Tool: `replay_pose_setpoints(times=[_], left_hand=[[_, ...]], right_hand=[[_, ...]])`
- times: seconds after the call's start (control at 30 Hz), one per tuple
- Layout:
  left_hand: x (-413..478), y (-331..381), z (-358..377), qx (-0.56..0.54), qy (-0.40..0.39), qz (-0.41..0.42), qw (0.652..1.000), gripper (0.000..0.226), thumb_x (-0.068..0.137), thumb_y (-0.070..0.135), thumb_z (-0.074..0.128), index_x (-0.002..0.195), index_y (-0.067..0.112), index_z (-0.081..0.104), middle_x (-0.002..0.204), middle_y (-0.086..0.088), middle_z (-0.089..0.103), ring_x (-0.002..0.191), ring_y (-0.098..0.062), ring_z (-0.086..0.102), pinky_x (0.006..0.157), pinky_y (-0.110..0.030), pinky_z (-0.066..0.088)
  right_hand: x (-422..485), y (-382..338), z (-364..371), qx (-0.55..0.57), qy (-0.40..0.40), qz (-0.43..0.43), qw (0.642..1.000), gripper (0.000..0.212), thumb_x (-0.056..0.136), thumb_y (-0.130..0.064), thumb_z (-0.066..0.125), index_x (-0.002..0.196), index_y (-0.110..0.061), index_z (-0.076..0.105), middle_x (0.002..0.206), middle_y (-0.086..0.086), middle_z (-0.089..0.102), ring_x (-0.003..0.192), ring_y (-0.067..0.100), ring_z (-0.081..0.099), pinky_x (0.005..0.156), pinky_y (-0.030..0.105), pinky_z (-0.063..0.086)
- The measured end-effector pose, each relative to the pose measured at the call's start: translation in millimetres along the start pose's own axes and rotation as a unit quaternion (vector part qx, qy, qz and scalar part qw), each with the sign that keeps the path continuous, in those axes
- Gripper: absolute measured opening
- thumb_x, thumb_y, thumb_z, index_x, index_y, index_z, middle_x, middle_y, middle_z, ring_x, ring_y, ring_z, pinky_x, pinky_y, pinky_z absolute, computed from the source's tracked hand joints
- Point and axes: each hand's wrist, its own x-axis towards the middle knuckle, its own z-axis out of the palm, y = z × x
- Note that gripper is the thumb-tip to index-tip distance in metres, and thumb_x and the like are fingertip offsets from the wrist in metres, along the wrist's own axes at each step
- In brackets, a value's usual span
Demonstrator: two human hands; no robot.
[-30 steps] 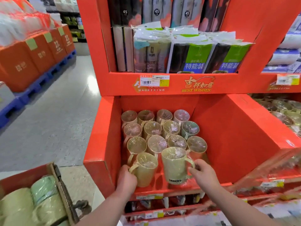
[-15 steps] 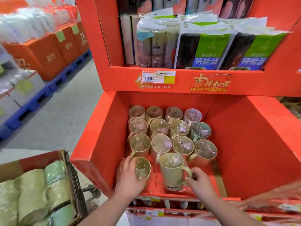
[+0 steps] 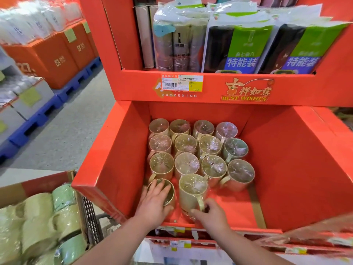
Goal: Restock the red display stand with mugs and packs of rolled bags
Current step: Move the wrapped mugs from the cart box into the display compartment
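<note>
**Both grips on mugs at the front of the stand**

The left grip (image 3: 154, 204) lay over the top of the left mug (image 3: 171, 195), fingers spread across its film-wrapped mouth and thumb hooked round the near wall. Right beside it, the right grip (image 3: 212, 217) was closed on the handle of the right mug (image 3: 192, 192), fingers curled in tight. That mug stood upright with its handle turned to the person. Both mugs stood on the floor of the stand's (image 3: 286, 169) lower bin, in the front row, just apart from each other. Behind them, and what a neat block, twelve wrapped mugs (image 3: 210, 148) stood packed in three rows of four against the back left. Up on the shelf above, packs (image 3: 240, 46) of rolled bags stood upright side by side. Down at the lower left, a box (image 3: 11, 194) held more wrapped mugs.
</note>
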Motion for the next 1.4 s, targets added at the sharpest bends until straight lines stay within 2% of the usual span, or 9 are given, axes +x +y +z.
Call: replay_pose_setpoints(times=[0.17, 0.3, 0.33, 0.43, 0.5, 0.6, 0.73, 1.13, 1.4], left_hand=[[0.7, -2.3, -3.6, -0.012, -0.017, 0.007, 1.000, 0.073, 0.092, 0.044, 0.051, 0.152, 0.028, 0.012, 0.161, 0.004, 0.000, 0.147, -0.018, -0.013, 0.118, -0.041, -0.007], [-0.2, -6.4, -7.1, -0.031, -0.009, 0.012, 0.999, 0.073, 0.092, 0.039, 0.054, 0.152, 0.029, 0.015, 0.161, 0.005, -0.001, 0.147, -0.014, -0.012, 0.118, -0.036, -0.006], [-0.9, -8.1, -7.0, -0.035, -0.001, 0.010, 0.999, 0.073, 0.091, 0.038, 0.055, 0.152, 0.029, 0.016, 0.161, 0.005, -0.002, 0.146, -0.012, -0.014, 0.118, -0.035, -0.006], [-3.2, -11.4, -5.2, -0.044, 0.005, 0.004, 0.999, 0.077, 0.090, 0.038, 0.058, 0.152, 0.029, 0.014, 0.160, 0.006, -0.008, 0.144, -0.010, -0.021, 0.118, -0.035, -0.007], [-4.1, -12.3, -4.4, -0.041, -0.004, 0.007, 0.999, 0.079, 0.089, 0.036, 0.058, 0.153, 0.028, 0.012, 0.160, 0.005, -0.011, 0.143, -0.011, -0.023, 0.119, -0.036, -0.005], [-4.4, -14.6, -0.7, -0.030, -0.002, 0.007, 1.000, 0.077, 0.089, 0.029, 0.058, 0.152, 0.027, 0.013, 0.160, 0.002, -0.009, 0.145, -0.015, -0.020, 0.120, -0.034, -0.001], [-6.7, -14.6, 3.0, -0.041, 0.043, -0.038, 0.998, 0.065, 0.093, 0.033, 0.054, 0.150, 0.032, 0.022, 0.160, 0.003, -0.011, 0.147, -0.017, -0.012, 0.120, -0.028, 0.003], [-4.2, -15.9, -3.7, -0.021, 0.055, -0.051, 0.997, 0.048, 0.096, 0.022, 0.045, 0.141, 0.033, 0.034, 0.160, -0.001, -0.009, 0.147, -0.024, -0.013, 0.120, -0.037, 0.002], [1.6, -15.6, 0.7, 0.000, 0.064, -0.073, 0.995, 0.041, 0.090, 0.007, 0.048, 0.127, 0.026, 0.042, 0.160, -0.005, -0.005, 0.146, -0.028, -0.013, 0.118, -0.040, 0.002]], right_hand=[[4.0, -8.5, -2.8, -0.061, -0.151, -0.022, 0.986, 0.013, 0.082, -0.012, 0.065, 0.093, -0.018, 0.069, 0.092, -0.001, 0.067, 0.081, 0.009, 0.059, 0.080, 0.025, 0.049], [14.9, -14.6, -31.7, -0.298, -0.031, -0.099, 0.949, 0.012, 0.081, -0.020, 0.054, 0.082, -0.030, 0.049, 0.099, -0.005, 0.059, 0.094, 0.017, 0.057, 0.079, 0.031, 0.048], [17.8, -16.1, -35.8, -0.335, -0.012, -0.130, 0.933, 0.016, 0.080, -0.022, 0.056, 0.092, -0.029, 0.047, 0.108, -0.004, 0.054, 0.103, 0.019, 0.055, 0.084, 0.033, 0.047], [27.0, -27.3, -40.8, -0.426, -0.056, -0.217, 0.876, 0.066, 0.081, -0.017, 0.058, 0.141, -0.023, 0.031, 0.148, 0.001, 0.028, 0.134, 0.023, 0.033, 0.107, 0.034, 0.035], [29.9, -39.4, -37.3, -0.472, -0.099, -0.240, 0.843, 0.085, 0.083, -0.013, 0.058, 0.152, -0.026, 0.010, 0.160, -0.001, 0.005, 0.142, 0.026, 0.020, 0.113, 0.038, 0.029], [34.6, -42.9, -26.0, -0.529, -0.103, -0.237, 0.808, 0.083, 0.086, -0.021, 0.059, 0.153, -0.026, 0.010, 0.158, -0.001, 0.019, 0.136, 0.029, 0.027, 0.110, 0.039, 0.032], [35.5, -40.2, -17.0, -0.515, -0.068, -0.210, 0.828, 0.073, 0.084, -0.046, 0.063, 0.145, -0.023, 0.030, 0.141, -0.003, 0.042, 0.126, 0.027, 0.036, 0.103, 0.037, 0.038], [33.3, -39.5, 9.8, -0.429, -0.053, -0.262, 0.863, 0.027, 0.090, -0.032, 0.056, 0.114, -0.021, 0.052, 0.127, -0.002, 0.045, 0.128, 0.028, 0.028, 0.101, 0.038, 0.040], [38.0, -42.7, 18.7, -0.438, -0.050, -0.250, 0.862, 0.033, 0.090, -0.031, 0.057, 0.121, -0.020, 0.052, 0.127, 0.002, 0.045, 0.130, 0.032, 0.025, 0.101, 0.040, 0.042]])
